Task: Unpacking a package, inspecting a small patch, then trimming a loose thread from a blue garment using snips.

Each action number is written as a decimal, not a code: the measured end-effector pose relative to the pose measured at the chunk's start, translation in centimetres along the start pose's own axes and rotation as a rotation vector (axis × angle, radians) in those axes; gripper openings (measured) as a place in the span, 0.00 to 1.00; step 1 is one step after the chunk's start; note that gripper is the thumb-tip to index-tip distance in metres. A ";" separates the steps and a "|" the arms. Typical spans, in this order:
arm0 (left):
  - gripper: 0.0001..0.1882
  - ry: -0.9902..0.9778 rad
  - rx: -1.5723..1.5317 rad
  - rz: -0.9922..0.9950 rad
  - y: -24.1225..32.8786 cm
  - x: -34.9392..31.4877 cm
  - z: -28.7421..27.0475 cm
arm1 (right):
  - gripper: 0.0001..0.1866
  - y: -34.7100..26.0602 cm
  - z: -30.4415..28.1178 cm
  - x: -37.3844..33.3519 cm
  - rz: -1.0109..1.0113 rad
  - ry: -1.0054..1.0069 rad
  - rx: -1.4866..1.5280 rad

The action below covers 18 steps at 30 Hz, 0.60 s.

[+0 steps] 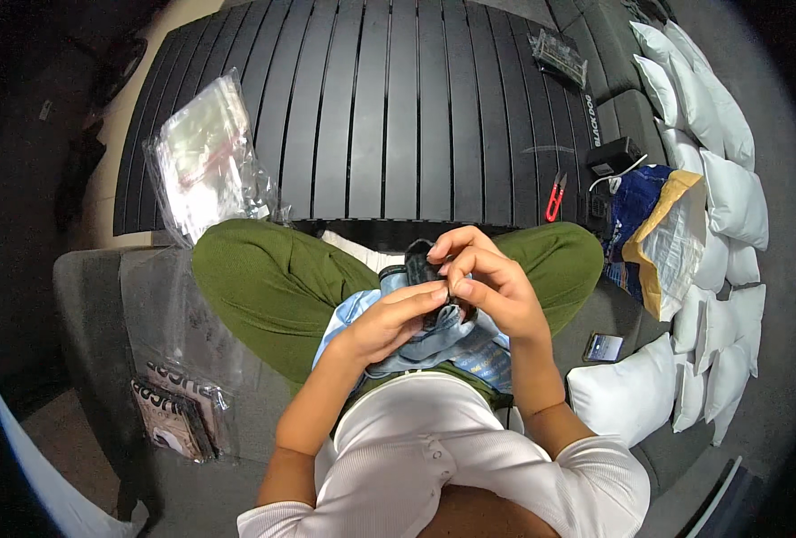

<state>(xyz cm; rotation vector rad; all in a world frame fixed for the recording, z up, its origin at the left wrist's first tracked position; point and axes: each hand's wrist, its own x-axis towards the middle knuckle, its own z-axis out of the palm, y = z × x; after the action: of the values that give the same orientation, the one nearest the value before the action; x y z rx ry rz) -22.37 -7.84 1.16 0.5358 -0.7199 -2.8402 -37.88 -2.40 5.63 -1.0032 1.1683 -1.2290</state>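
Note:
A crumpled piece of light blue fabric (483, 351) with a dark, shiny-looking part (418, 260) lies bunched in my lap. My left hand (389, 320) is closed on this fabric from the left side, its thumb and forefinger reaching toward the middle. From the right, my right hand (492, 280) comes in with curled fingers, thumb and fingertips pinched together just above the dark part. The fingertips of both hands meet there. Whatever is between the right fingertips is too small or too hidden to make out.
A black slatted table (375, 108) stands ahead, bearing clear plastic bags (205, 161), red-handled thread snips (556, 199) and a packaged stack (559, 58). At right are a black adapter (615, 157), an open sack (662, 242), a phone (603, 346) and white pillows (622, 386). Packaged goods (173, 412) lie left.

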 end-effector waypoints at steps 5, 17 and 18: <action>0.15 -0.130 -0.012 0.033 -0.1 0.6 -0.5 | 0.08 0.6 -0.5 0.3 -0.026 -0.029 -0.016; 0.11 0.317 0.598 0.414 0.2 0.0 1.2 | 0.06 1.4 -1.2 0.8 -0.197 0.081 -0.291; 0.11 0.316 0.599 0.413 0.4 -0.1 1.3 | 0.06 1.4 -1.2 0.7 -0.197 0.081 -0.291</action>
<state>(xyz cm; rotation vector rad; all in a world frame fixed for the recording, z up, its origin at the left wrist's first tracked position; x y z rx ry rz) -22.77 -7.60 2.43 0.7809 -1.4227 -2.0742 -38.84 -2.95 4.00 -1.3204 1.3639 -1.2867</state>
